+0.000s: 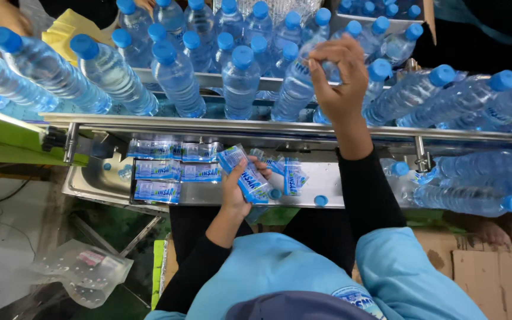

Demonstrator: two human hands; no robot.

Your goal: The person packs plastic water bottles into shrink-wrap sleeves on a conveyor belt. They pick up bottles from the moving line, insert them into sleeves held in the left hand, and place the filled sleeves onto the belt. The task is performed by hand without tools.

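- Several flat blue-and-white label sleeves (241, 172) sit fanned in the left hand (239, 186), which grips them just above the steel tray (90, 181).
- More sleeve stacks (158, 170) lie in that tray, unused, with a loose blue cap (320, 201) near its edge.
- Beyond the rail, the right hand (339, 80) pinches a sleeve at the neck of one bottle (296, 89).
- Most capped bottles (241, 80) on the conveyor look bare, so the labelling seems barely begun, with much left.

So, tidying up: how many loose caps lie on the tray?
3 caps: one at the tray's left end, one by the left hand, one further right. Labels may hide others.
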